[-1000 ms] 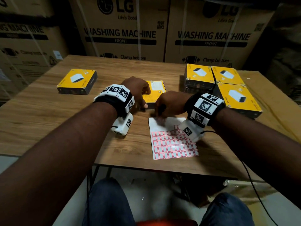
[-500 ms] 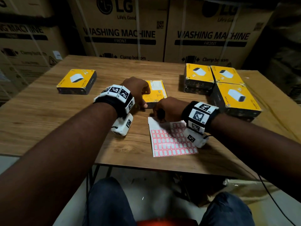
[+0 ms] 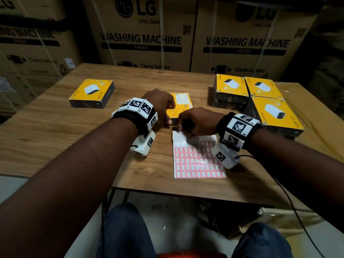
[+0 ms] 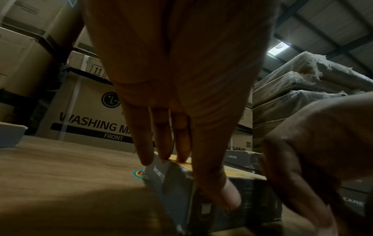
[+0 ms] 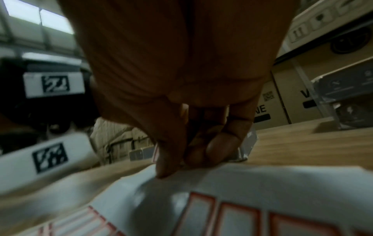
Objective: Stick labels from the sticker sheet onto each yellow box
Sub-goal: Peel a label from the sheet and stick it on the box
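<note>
The sticker sheet [image 3: 198, 158] lies nearest, by the front edge of the worktop [image 3: 55, 138]. Its top rows are bare, so some labels are gone already; many red-edged ones are left.

At the sheet's far end the right hand [image 3: 193, 121] has its fingers curled, thumb and finger pinched on a small label [image 5: 155, 153]. A moment ago this hand lay flatter over the sheet; now it has lifted toward the box beyond.

Just past the sheet sits a yellow box [image 3: 181, 107]. The left hand [image 3: 160, 103] holds it by its near left corner, as before.

Farther left of the sheet is one more box [image 3: 92, 93]. Farther right sits a pile of boxes [image 3: 256, 101]. I cannot see labels on any, so I think most are still to do.
</note>
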`<state>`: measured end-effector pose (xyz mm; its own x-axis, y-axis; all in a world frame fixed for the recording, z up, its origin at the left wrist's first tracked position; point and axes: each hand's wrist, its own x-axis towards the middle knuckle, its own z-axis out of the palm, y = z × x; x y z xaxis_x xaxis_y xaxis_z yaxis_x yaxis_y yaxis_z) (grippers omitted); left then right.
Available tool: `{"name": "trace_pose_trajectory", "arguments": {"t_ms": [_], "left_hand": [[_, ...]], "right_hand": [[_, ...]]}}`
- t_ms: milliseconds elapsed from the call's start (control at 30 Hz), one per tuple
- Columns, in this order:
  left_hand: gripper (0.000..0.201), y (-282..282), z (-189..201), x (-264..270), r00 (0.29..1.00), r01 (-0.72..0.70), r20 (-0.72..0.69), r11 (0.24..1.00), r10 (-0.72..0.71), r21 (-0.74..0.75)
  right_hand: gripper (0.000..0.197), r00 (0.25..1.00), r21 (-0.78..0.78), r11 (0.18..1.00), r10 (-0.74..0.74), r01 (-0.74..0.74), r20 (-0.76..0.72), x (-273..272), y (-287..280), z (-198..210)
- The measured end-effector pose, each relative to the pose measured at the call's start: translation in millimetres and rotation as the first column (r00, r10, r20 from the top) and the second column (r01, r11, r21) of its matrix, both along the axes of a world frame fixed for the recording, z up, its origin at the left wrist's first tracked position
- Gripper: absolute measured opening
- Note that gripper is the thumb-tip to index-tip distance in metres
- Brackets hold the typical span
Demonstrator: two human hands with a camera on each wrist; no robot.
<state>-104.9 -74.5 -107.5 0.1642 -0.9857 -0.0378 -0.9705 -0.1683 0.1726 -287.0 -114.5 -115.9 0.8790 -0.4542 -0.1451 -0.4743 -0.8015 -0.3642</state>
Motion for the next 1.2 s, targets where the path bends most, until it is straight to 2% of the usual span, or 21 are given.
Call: {"name": "trace_pose_trajectory", "arguments": {"t_ms": [167,233,400,500,567,667,1033,1200], "left_hand": [[0.066,0,1,0,1.0,0.006,0.008,1.0,-0.006,-0.003],[0.067,1,1,0,1.0,0.005,0.005,1.0,-0.005,-0.006],[0.066,2,2,-1,1.0,-0.005,0.011,1.0,0.005,0.006],[0.066,2,4,-2,1.0,-0.002,0.02,1.0,0.002,0.007],[0.066,3,5,-3,1.0,0.004,0.027,1.0,-0.004,0.012],[0.066,4,7,-3,0.999,0.011,0.041,0.999,-0.012,0.031],[0.077,1,19,-2,0.993,0.074,0.083,0.991,-0.084,0.116],[0.078,-1,18,0,0.993,0.077,0.078,0.988,-0.089,0.135]], "right_hand": [[0.027,0.997,0.125,0.992,0.01,-0.001,-0.076,-3,-6,13],[0.027,0.993,0.115,0.993,0.027,-0.014,-0.115,-4,-4,10],[0.018,0.999,0.246,0.969,0.01,0.002,-0.046,-5,-7,12],[0.01,1.0,0.04,0.999,-0.008,0.009,-0.021,-3,-13,19],[0.016,0.999,-0.103,0.994,-0.032,0.032,0.007,-1,-17,24],[0.024,0.999,-0.23,0.972,-0.04,0.039,0.001,5,-18,26],[0.026,0.986,-0.337,0.941,-0.042,-0.015,-0.16,27,-10,31],[0.028,0.985,-0.321,0.947,-0.044,-0.012,-0.167,32,-10,32]]}}
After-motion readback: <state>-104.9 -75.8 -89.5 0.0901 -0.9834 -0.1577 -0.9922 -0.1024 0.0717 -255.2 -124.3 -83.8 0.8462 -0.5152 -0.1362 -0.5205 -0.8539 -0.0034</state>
